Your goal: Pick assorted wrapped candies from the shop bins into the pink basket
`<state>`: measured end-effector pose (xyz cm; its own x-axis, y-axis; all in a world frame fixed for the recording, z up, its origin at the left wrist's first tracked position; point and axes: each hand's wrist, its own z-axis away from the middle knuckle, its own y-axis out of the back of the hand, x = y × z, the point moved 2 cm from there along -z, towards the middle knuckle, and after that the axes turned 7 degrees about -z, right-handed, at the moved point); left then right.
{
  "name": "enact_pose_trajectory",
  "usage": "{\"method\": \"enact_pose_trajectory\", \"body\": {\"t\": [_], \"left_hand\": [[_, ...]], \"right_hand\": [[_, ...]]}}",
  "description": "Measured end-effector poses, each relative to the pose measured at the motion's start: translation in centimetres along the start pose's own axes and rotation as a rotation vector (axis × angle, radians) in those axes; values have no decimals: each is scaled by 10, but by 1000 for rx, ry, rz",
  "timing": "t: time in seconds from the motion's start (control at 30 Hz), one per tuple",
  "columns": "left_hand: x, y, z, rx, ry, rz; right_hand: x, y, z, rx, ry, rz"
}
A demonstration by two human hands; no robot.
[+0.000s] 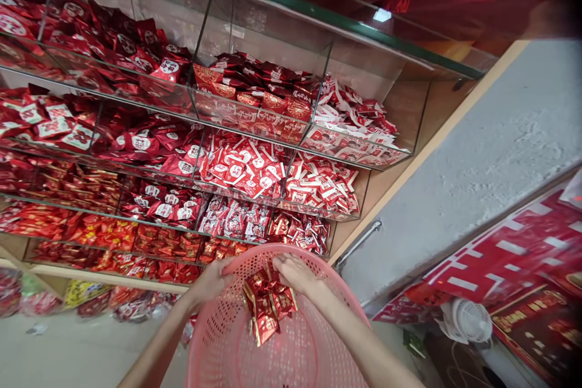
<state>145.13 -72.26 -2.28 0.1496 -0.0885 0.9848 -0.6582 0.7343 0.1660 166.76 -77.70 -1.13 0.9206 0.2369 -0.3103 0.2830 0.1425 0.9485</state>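
Note:
A pink perforated plastic basket (218, 351) tilts in front of the lowest shelves. My left hand (211, 282) is closed around its left rim. Inside the basket, my right hand (295, 273) has its fingers curled at the top of a bunch of shiny red wrapped packets (268, 309) with gold edges. The bunch lies against or hangs by the basket's far wall; which one I cannot tell. Just beyond the rim, the shelf compartments hold more red packets (300, 230).
Clear-fronted shelf bins (252, 118) of red and white packets rise ahead in several rows. A grey wall (477, 176) stands to the right, with red printed boxes (541, 327) and a white fan-like object (470, 320) below. Bagged goods (86, 294) lie on the floor at left.

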Motion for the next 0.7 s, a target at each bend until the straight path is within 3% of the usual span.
{"method": "enact_pose_trajectory", "body": {"t": [0.07,0.17,0.27,0.37,0.43,0.5,0.6,0.7], "left_hand": [[1,0,0,-8,-4,21],[1,0,0,-8,-8,45],[-1,2,-1,-2,5,33],[-6,5,-3,1,30,-11],[-7,6,-3,-16,33,-11],[-7,6,-2,-39,22,19],[-3,5,1,-73,-5,66],[1,4,2,-100,-25,52]], "right_hand": [[-8,3,0,-13,14,32],[-5,15,20,95,-11,-24],[18,27,62,253,-129,-85],[54,26,115,419,-381,-172],[73,14,148,516,-535,-424],[81,-5,174,526,-690,-860],[70,-33,197,458,-797,-1425],[52,-46,205,452,-842,-1658]]}}
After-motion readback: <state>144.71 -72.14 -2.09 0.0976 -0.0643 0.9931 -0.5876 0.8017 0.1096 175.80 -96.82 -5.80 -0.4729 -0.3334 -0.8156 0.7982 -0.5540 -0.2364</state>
